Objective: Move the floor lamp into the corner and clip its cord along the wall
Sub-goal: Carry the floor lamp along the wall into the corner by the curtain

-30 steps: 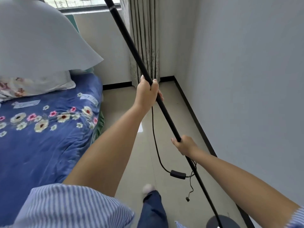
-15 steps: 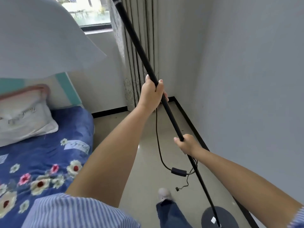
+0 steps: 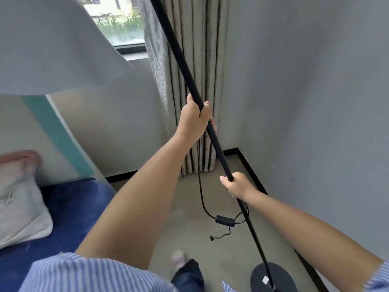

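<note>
The floor lamp's thin black pole (image 3: 181, 60) runs tilted from the top centre down to its round black base (image 3: 280, 275) at the lower right. My left hand (image 3: 194, 120) grips the pole high up. My right hand (image 3: 236, 185) grips it lower down. The white lampshade (image 3: 48, 45) fills the upper left. The black cord (image 3: 201, 190) hangs loose beside the pole, with an inline switch (image 3: 224, 220) and a free end (image 3: 212, 238) dangling above the floor. The corner (image 3: 239, 149) lies ahead, between curtain and right wall.
A bed with a blue cover (image 3: 69, 209) and a white pillow (image 3: 19, 209) stands at the left. Grey curtains (image 3: 197, 49) hang in front of the corner, beside the window (image 3: 117, 20). Black skirting (image 3: 254, 180) runs along the grey right wall (image 3: 315, 102). My foot (image 3: 179, 258) is on the beige floor.
The view has tilted up and moved closer to the corner; the bed slid left and down. Both hands keep their grip on the pole, and the base has come further into view.
</note>
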{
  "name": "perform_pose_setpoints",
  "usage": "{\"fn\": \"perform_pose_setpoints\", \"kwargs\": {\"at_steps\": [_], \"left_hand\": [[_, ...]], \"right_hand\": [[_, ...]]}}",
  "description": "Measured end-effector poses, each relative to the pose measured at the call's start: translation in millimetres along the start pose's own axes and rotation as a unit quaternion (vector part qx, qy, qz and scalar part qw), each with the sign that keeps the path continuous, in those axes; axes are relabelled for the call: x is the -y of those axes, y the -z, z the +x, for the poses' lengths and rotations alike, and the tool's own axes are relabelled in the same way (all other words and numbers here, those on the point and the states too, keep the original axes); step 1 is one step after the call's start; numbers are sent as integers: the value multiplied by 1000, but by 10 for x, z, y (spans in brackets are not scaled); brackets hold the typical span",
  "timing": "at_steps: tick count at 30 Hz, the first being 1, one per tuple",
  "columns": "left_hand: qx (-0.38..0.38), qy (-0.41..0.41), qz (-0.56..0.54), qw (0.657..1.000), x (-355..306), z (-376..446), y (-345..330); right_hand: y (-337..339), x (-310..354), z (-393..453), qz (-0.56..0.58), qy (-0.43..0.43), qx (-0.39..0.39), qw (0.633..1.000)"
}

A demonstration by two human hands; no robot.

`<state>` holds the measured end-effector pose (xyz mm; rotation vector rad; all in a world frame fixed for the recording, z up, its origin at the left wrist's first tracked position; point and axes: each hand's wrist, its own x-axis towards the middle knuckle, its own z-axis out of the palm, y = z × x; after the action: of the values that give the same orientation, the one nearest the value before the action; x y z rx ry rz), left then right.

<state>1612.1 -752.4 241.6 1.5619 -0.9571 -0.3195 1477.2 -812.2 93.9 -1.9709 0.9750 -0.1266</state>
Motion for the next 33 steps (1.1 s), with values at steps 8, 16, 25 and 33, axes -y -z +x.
{"fn": "perform_pose_setpoints", "kwargs": {"at_steps": [8, 16, 25, 33], "left_hand": [[67, -57, 18, 996, 422, 1860, 135], [143, -119, 10, 982, 266, 3316, -376], [182, -142, 40, 972, 389, 4580, -1290], [176, -101, 78, 976, 806, 5271, -1878]], "right_hand": [[235, 565, 1708, 26, -12, -72, 997], [1017, 832, 2833, 36, -18, -122, 992], [1832, 653, 4101, 72, -3, -82, 994], [2182, 424, 5096, 96, -37, -75, 992]]}}
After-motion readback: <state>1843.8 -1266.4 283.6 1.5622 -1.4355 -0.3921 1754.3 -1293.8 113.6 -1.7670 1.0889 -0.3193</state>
